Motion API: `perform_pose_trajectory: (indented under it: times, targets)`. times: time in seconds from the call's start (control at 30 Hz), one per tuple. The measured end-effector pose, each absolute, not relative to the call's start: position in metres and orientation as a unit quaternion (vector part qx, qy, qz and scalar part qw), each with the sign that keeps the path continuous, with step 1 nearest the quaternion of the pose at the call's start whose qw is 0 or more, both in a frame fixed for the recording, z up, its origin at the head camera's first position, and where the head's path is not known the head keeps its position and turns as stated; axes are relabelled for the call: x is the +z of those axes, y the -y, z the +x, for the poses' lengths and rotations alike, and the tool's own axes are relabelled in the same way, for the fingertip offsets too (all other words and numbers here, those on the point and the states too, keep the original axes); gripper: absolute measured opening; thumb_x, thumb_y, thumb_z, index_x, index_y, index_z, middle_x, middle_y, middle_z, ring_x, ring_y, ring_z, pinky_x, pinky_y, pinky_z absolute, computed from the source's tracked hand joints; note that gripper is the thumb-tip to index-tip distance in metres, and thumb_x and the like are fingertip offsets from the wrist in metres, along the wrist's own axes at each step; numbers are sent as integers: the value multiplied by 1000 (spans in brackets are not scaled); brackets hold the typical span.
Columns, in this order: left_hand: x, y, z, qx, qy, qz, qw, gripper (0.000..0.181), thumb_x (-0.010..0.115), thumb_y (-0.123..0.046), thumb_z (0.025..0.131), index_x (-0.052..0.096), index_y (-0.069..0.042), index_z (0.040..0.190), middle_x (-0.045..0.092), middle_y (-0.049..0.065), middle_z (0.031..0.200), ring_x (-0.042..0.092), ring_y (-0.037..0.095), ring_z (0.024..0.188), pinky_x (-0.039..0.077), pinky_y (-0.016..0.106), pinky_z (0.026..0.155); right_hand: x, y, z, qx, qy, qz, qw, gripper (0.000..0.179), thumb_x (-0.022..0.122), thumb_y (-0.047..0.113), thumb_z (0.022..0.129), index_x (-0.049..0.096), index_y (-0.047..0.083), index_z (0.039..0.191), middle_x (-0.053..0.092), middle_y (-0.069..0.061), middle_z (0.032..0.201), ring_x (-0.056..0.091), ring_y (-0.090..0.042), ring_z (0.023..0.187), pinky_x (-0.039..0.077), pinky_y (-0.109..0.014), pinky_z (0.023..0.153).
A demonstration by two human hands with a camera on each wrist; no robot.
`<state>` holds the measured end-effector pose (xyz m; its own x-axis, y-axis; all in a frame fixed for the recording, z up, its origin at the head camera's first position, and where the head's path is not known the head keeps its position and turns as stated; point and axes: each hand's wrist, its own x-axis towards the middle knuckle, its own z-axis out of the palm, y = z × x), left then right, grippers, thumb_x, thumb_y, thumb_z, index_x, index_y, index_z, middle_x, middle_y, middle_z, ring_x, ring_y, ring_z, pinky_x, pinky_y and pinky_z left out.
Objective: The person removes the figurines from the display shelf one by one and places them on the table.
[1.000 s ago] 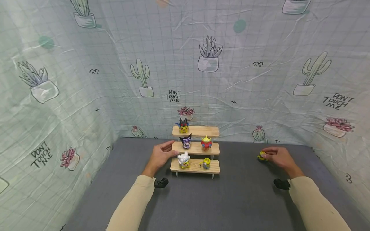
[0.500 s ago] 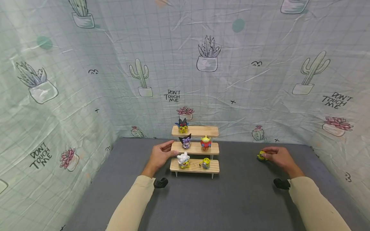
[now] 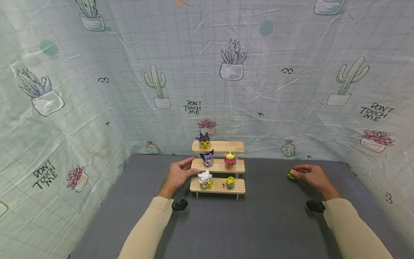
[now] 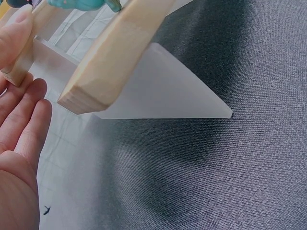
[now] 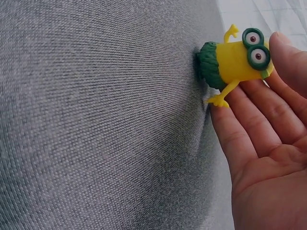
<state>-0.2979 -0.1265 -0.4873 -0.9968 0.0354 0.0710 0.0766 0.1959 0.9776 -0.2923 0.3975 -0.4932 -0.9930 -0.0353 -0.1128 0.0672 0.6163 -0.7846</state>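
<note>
My left hand [image 3: 179, 174] grips the left end of the middle board of a three-tier wooden display stand [image 3: 217, 166]. In the left wrist view its thumb lies over the board's end [image 4: 20, 68], with fingers beneath. Far to the right, my right hand [image 3: 313, 178] holds a yellow minion figurine [image 5: 240, 60] between thumb and fingers. It has round green goggles and a green skirt, whose lower edge is right at the grey cloth. On the bottom tier are a white-hooded yellow figurine [image 3: 205, 180] and another minion figurine [image 3: 230, 182].
A purple-and-black figurine [image 3: 207, 158] and a red-clothed alien figurine [image 3: 230, 160] occupy the middle tier. A black-eared yellow figurine [image 3: 204, 141] stands top left. Pale side supports [image 4: 168, 91] carry the boards. Behind the grey tabletop [image 3: 252, 223] hangs a cactus-print curtain [image 3: 265, 93].
The whole head view has shifted very slightly. Both hands stay where they were, on the stand and the minion figurine.
</note>
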Motion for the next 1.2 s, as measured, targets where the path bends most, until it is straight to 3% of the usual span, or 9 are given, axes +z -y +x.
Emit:
perform_pose_trajectory:
  times: [0.4,0.8,1.2]
  targets:
    - [-489,127,-299,-624,780,-38,18,64,86,-10,86,62,-1,144,64,20,145,62,35,136,58,40,107,-494,-398,-293,-437,-897,3,58,49,69,30,103,65,-8,134,75,-19,125,61,13,90,59,-17,79]
    - [-487,127,-298,-627,778,-32,11,65,86,-12,87,61,-3,146,63,19,146,61,35,137,58,41,108,-495,-397,-293,-454,-889,-6,50,49,71,31,101,67,-7,132,77,-14,121,63,15,89,60,-15,79]
    - [-488,127,-298,-626,778,-50,16,65,86,-10,86,60,-1,145,64,22,144,62,37,135,60,40,105,-493,-393,-290,-411,-911,-31,13,35,66,27,105,75,-2,122,75,-20,120,64,4,90,58,-27,76]
